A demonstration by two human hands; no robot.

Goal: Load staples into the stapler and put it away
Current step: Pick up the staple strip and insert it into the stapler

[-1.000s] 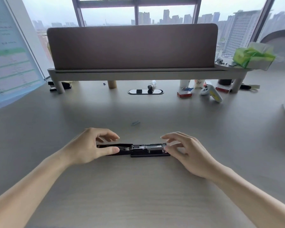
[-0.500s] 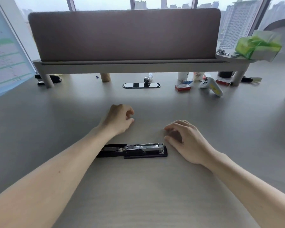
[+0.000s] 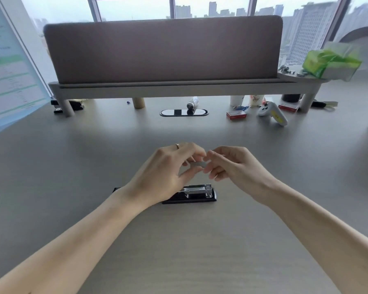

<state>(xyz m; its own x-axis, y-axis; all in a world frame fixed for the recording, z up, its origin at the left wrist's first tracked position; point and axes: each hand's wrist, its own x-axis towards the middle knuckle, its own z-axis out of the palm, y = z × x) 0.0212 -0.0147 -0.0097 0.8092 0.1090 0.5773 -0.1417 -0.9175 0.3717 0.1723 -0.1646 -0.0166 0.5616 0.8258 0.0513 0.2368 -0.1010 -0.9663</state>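
Both hands, left (image 3: 168, 168) and right (image 3: 235, 166), pinch a staple strip (image 3: 198, 164) above the open stapler (image 3: 197, 193). Loading step; next, the strip likely needs aligning with the channel.

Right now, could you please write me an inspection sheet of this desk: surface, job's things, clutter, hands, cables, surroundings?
Surface: grey wood-grain desk, bare near the person.
Job's things: stapler lies open on the desk, metal magazine up; small strip of staples held between both hands, above it.
Clutter: red box, white and yellow controller, small bottle, cups, green tissue pack on the shelf.
Hands: left hand and right hand pinch the strip together.
Cables: nothing seen; one cable port.
Surroundings: brown divider panel, windows, city.
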